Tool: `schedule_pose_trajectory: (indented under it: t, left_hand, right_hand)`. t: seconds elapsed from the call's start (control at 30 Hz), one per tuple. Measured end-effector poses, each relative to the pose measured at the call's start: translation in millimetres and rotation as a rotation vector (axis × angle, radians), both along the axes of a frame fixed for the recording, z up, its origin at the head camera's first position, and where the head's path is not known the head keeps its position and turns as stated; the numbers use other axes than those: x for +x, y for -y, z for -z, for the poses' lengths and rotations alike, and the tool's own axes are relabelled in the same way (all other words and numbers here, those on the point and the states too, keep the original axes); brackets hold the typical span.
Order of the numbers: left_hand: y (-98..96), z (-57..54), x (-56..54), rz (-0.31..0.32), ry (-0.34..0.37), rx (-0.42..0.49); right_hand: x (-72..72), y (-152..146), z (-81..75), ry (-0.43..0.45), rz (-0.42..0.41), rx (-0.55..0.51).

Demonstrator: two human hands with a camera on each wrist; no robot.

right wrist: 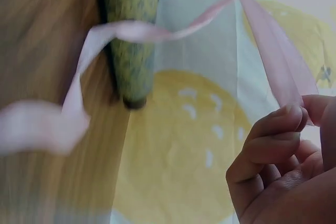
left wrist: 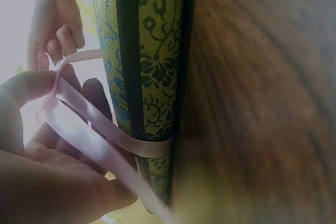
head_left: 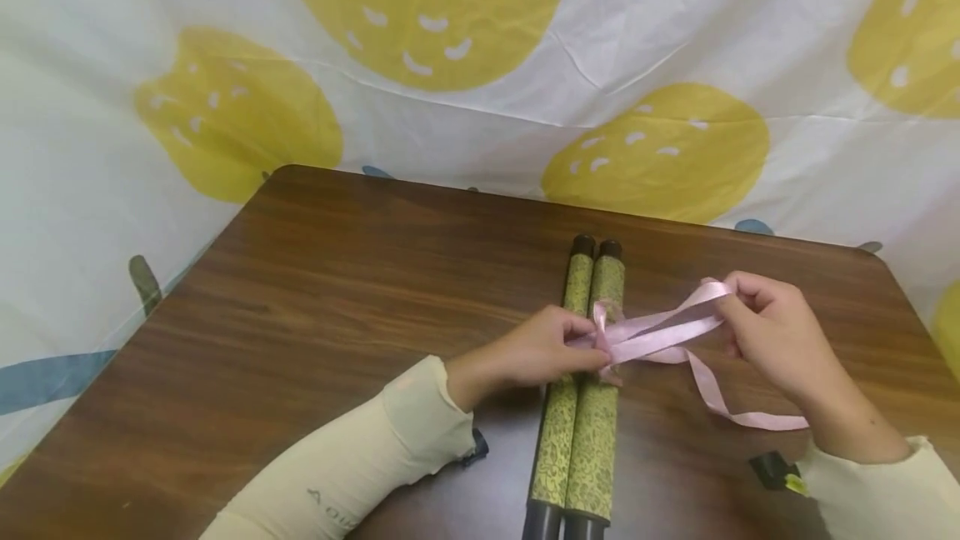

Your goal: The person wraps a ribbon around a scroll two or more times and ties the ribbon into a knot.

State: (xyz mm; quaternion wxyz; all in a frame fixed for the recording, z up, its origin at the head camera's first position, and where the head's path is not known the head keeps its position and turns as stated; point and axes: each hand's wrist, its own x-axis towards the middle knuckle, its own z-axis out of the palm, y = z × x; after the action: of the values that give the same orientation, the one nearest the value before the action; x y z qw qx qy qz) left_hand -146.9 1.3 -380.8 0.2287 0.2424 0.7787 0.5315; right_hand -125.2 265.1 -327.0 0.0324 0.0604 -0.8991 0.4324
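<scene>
Two rods wrapped in yellow-green patterned brocade, with dark end caps, lie side by side as a scroll (head_left: 592, 440) on the table. Around their middle passes a pink satin ribbon (head_left: 637, 344). My left hand (head_left: 536, 348) reaches over the scroll and pinches the ribbon between thumb and fingers where it gathers. To the right, my right hand (head_left: 780, 340) pinches a doubled length of ribbon drawn out from there. In the right wrist view, thumb and index finger of the right hand (right wrist: 283, 145) close on the ribbon loop (right wrist: 270, 51). A loose tail (head_left: 712, 398) hangs down toward the table.
The brown wood-grain table (head_left: 337, 273) extends to both sides of the scroll. Behind it hangs a white cloth (head_left: 465, 132) printed with yellow fruit. Small dark pieces, seemingly parts of the wrist straps, show by both sleeves.
</scene>
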Motion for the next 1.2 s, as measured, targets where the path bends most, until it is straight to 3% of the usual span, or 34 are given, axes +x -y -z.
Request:
schedule_pose_trajectory:
  t: [0.4, 0.63, 0.77, 0.9, 1.03, 1.2]
  left_hand:
    - [-1.1, 0.3, -1.5, 0.030, -0.026, -0.025]
    - [-1.8, 0.4, -2.1, 0.056, -0.033, -0.001]
    - [-0.9, -0.6, -1.6, 0.050, -0.027, 0.004]
    - [-1.0, -0.1, -2.2, 0.047, -0.042, -0.009]
    - [-1.9, 0.2, -2.7, 0.054, -0.054, -0.015]
    - [-2.8, 0.6, -2.6, 0.061, -0.058, -0.014]
  right_hand:
    - [12.9, -64.5, 0.8, 0.010, 0.094, 0.151]
    - [26.0, -107.2, 17.2, -0.039, 0.174, 0.373]
    - [33.4, -120.0, 30.2, -0.046, 0.109, 0.542]
    - [38.1, -127.7, 39.8, 0.028, -0.003, 0.650]
    - [42.8, -132.5, 40.3, 0.120, -0.077, 0.686]
    - [47.1, -117.8, 26.3, 0.154, -0.103, 0.674]
